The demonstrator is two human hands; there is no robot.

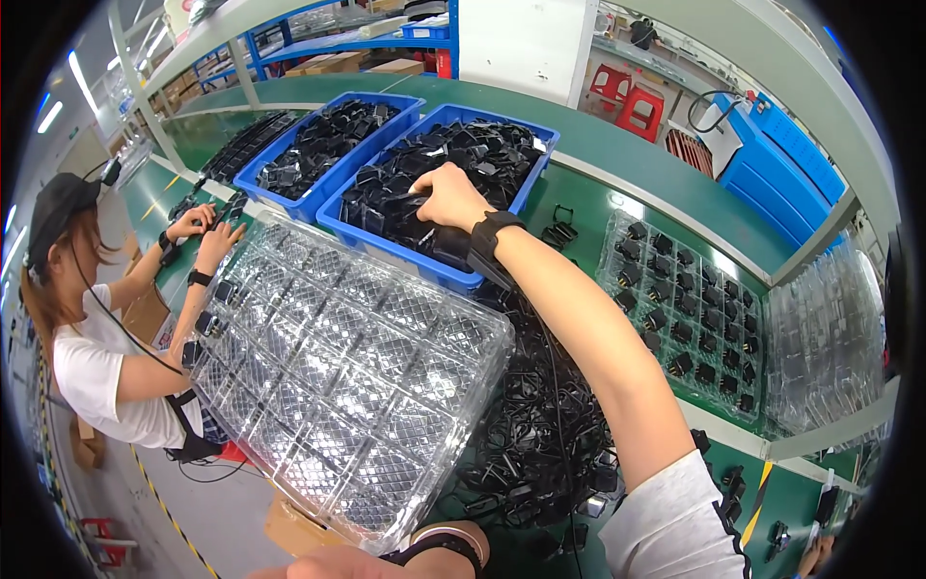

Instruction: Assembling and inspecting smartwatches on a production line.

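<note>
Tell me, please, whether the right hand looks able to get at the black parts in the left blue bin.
Probably yes: the right hand is at the heap in the neighbouring blue bin, only the bins' adjoining rims seem to stand between, and the black parts lie uncovered.

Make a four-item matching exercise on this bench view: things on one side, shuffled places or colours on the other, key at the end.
Things
1. Person's right hand
2. Stools
3. Tray loaded with black pieces
4. Large clear tray in the foreground

Places or colours
A. directly left of the black cable heap
B. over the right-hand blue bin
C. red, in the background
D. beside a stack of clear trays on the right

Pairs: 1-B, 2-C, 3-D, 4-A
</note>
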